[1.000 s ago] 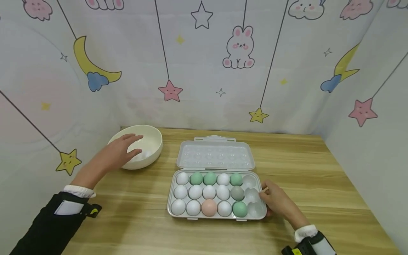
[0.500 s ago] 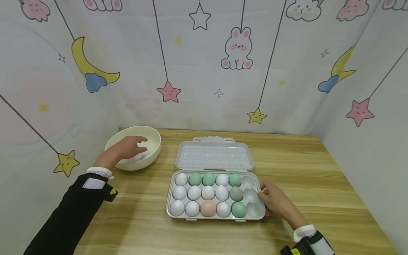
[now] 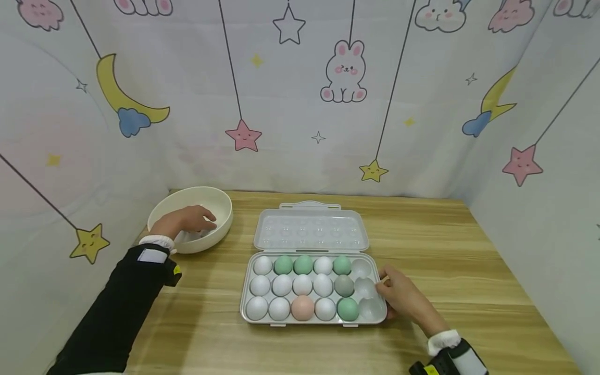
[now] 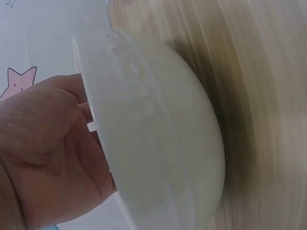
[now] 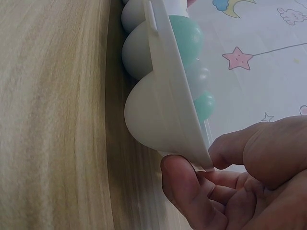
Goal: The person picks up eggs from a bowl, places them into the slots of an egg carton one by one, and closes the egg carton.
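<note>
At the back left, my left hand [image 3: 187,219] reaches down into a cream bowl [image 3: 226,211]. In the left wrist view the bowl wall [image 4: 158,129] hides its fingertips, so whether they hold anything does not show. Something pale [image 3: 191,236] lies under the hand in the bowl. An egg box [image 3: 372,311] stands mid-table with its clear lid [image 3: 311,229] folded back. White eggs [image 3: 302,285], green eggs [image 3: 348,309] and one pinkish egg [image 3: 302,308] fill most cups; the right column's three cups hold none. My right hand [image 3: 405,297] pinches the box's right edge, thumb and finger on its rim [image 5: 194,112].
The wooden table [image 3: 422,239] extends right of the box and in front of it. A white patterned cloth [image 3: 290,104] hangs behind the table and along both sides. The bowl is close to the left cloth.
My left hand has moved from over the bowl's left rim down into the bowl, its fingers now more bent. My right hand stays at the egg box's edge.
</note>
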Available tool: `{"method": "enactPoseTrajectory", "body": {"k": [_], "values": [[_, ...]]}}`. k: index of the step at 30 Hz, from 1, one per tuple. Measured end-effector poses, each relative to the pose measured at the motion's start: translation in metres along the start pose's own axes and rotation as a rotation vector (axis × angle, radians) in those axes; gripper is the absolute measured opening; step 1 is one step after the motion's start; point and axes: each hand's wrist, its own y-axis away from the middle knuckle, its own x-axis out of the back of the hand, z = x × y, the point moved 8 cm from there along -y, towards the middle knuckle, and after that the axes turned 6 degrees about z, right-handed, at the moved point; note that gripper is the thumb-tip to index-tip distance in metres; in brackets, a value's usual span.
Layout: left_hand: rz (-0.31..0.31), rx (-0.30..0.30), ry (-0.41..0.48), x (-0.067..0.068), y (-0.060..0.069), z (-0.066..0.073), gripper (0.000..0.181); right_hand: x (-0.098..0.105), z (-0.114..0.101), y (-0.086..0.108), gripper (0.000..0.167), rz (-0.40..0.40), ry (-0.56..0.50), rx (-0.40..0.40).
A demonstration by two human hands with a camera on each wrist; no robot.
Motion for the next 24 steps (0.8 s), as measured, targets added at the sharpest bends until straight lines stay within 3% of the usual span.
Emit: {"method": "enactPoseTrajectory", "body": {"k": [7, 14, 19, 24], "values": [[-0.068, 0.011, 0.019, -0.009, -0.005, 0.004, 0.046, 0.0, 0.0, 0.0, 0.012, 0.002, -0.008, 0.005], [-0.015, -0.017, -0.039, -0.007, -0.007, 0.016, 0.038, 0.0, -0.001, -0.001, 0.012, 0.006, -0.007, 0.005], [0.019, -0.031, -0.016, -0.006, -0.008, 0.018, 0.036, 0.001, -0.001, 0.0, 0.011, 0.012, -0.001, 0.005], [0.09, -0.064, 0.004, -0.001, -0.008, 0.018, 0.038, 0.0, -0.001, 0.001, 0.011, 0.012, -0.005, 0.008]]}}
